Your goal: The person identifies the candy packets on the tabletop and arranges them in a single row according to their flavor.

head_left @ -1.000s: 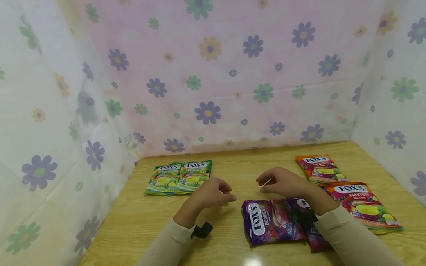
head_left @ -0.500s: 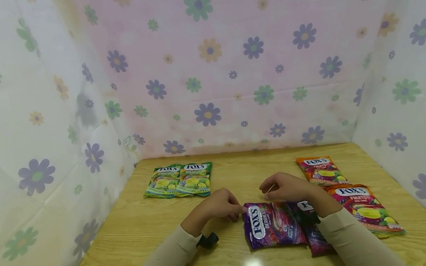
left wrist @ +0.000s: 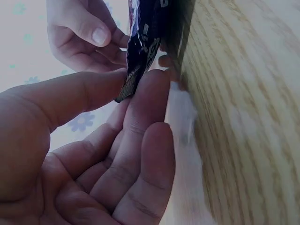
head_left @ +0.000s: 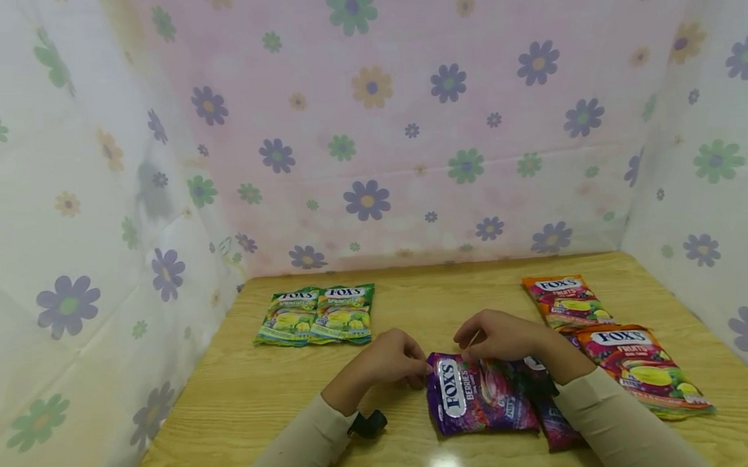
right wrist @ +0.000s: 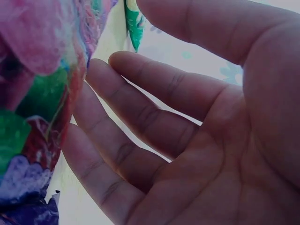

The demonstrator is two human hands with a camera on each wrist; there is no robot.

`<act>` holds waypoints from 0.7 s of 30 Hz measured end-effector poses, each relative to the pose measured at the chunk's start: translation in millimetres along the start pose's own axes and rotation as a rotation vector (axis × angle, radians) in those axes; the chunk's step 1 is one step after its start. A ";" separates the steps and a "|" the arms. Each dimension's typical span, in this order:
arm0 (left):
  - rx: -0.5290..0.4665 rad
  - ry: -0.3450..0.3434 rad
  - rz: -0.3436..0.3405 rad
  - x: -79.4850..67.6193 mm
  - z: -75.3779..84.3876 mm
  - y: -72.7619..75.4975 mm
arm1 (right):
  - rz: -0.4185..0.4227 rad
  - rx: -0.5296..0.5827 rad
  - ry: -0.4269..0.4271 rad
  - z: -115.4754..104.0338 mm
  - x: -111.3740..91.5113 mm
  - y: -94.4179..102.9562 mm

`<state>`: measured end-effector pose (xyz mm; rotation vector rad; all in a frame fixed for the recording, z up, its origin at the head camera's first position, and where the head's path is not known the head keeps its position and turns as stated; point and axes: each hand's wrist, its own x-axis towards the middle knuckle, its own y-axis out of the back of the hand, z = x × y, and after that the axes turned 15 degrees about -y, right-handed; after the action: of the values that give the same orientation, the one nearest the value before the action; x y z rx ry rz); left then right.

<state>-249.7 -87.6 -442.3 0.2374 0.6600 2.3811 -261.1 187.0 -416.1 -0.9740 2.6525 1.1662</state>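
A purple Fox's Berries candy bag [head_left: 485, 398] lies on the wooden table in front of me. My left hand [head_left: 387, 360] pinches its far left corner between thumb and fingertips; the left wrist view shows the bag's crimped edge [left wrist: 129, 86] in that pinch. By the bag's far edge is my right hand [head_left: 507, 333], its fingers extended and relaxed. In the right wrist view its fingertips lie along the bag's side [right wrist: 42, 93]; I cannot tell whether they touch. A second purple bag [head_left: 556, 419] sits partly under the first, half hidden by my right forearm.
Two green Spring Tea candy bags [head_left: 342, 316] lie side by side at the back left. On the right are two orange-red Fruits bags, one farther back [head_left: 565, 301] and one nearer [head_left: 645, 368]. Flower-patterned cloth [head_left: 408, 157] walls the table's back and sides.
My left hand has moved right and toward me to the purple bag's corner and now pinches it. The right hand has come slightly nearer the bag's far edge. The bags lie much as before.
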 end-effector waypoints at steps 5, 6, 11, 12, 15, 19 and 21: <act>-0.008 -0.008 0.056 1.0 0.9 0.7 | -0.002 -0.026 0.010 2.1 2.2 -2.8; -0.001 -0.006 0.066 1.4 1.4 1.4 | -0.002 -0.030 0.014 2.3 2.7 -3.2; 0.066 0.024 0.089 1.5 3.9 4.8 | -0.007 -0.036 0.011 1.9 4.2 -5.0; 0.076 0.036 0.084 1.1 3.7 4.5 | -0.008 -0.037 0.008 1.6 4.1 -5.3; 0.069 0.050 0.050 -0.5 2.1 0.7 | -0.010 -0.040 0.000 1.6 4.4 -5.7; 0.025 0.022 0.029 0.5 -1.9 -5.4 | -0.007 -0.061 -0.004 2.6 5.2 -4.9; 0.013 0.007 0.039 1.8 -4.5 -6.2 | -0.011 -0.064 -0.002 2.2 5.2 -4.4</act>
<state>-249.2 -84.0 -449.3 0.2496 0.6801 2.4169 -263.1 183.6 -422.1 -0.9956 2.6202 1.2564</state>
